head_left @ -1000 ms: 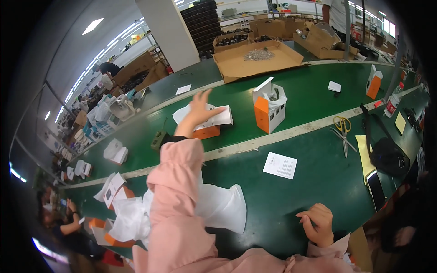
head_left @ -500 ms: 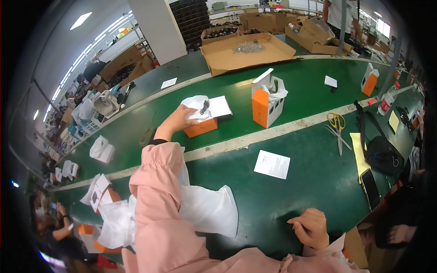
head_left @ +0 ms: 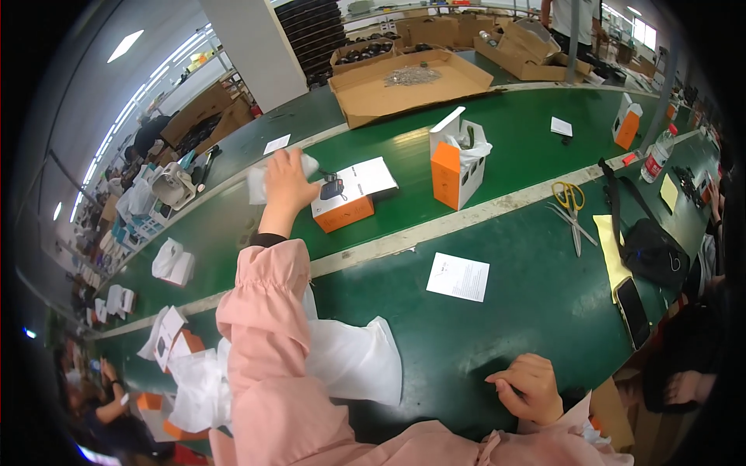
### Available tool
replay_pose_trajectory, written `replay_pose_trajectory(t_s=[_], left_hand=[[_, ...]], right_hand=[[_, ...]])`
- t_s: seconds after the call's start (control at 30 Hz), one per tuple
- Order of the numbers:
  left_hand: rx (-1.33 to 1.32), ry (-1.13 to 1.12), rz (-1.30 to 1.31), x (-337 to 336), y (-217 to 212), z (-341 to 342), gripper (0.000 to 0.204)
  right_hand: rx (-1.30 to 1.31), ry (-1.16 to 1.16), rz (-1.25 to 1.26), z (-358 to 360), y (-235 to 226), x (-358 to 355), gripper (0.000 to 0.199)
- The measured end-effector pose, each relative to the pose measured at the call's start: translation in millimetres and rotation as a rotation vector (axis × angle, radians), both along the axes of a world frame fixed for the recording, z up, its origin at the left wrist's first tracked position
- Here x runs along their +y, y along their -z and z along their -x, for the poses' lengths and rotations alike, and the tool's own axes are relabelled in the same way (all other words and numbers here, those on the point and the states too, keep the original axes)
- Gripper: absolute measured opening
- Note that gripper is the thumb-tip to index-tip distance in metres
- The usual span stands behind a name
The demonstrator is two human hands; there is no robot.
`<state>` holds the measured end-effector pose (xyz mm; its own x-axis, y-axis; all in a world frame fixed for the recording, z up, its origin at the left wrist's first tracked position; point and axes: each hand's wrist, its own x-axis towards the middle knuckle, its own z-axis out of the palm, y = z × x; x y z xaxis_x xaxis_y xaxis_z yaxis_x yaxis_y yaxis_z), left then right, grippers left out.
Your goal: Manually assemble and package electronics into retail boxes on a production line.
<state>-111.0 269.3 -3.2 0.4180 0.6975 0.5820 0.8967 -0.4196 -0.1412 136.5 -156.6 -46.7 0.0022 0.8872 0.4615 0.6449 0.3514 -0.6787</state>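
My left hand (head_left: 287, 186) reaches over the far green strip with its fingers closed on a white plastic bag (head_left: 257, 187); whatever the bag contains is hidden. Just right of that hand lies a white and orange box (head_left: 362, 180) with a device pictured on its face. A bit of black cable (head_left: 329, 176) shows between hand and box. My right hand (head_left: 532, 390) is loosely curled above the near table, and nothing shows in it. Ahead of it lies a printed white sheet (head_left: 458, 277). White bag material (head_left: 356, 361) lies beside my left sleeve.
An upright orange and white box (head_left: 458, 167) stands open, with a bag inside. Scissors (head_left: 573, 213), a phone (head_left: 632, 312) and a black pouch (head_left: 654, 255) lie at right. A wide cardboard tray (head_left: 412, 89) stands behind. More boxes (head_left: 172, 339) sit at left.
My left hand has moved left and slightly away with the white bag, uncovering the printed face of the box. My right hand stays curled in nearly the same place. The view has shifted slightly.
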Motion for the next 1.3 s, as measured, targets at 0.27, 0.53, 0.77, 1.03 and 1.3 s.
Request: replay_pose_trajectory(t_s=[0.27,0.53,0.77,1.03,1.3], left_hand=[[0.000,0.017,0.950,34.7,15.2,-8.8,0.119],[0.456,0.239,0.224,19.9,-34.1,-42.8,0.103],[0.875,0.294,-0.598,-19.0,-93.0,-84.9,0.072],[0.340,0.412,-0.258,-72.0,-132.9,-62.5,0.088],[-0.274,0.928,0.851,-196.5,-119.7,29.2,0.109]], right_hand=[[-0.036,-0.033,-0.002,1.9,0.1,0.9,0.004],[-0.040,-0.051,0.009,-2.5,2.2,-2.4,0.006],[-0.020,-0.059,-0.013,-5.5,-1.0,-2.9,0.005],[0.057,-0.044,-0.043,-4.2,-1.5,-6.1,0.004],[0.327,0.006,-0.123,6.5,-18.9,1.9,0.057]])
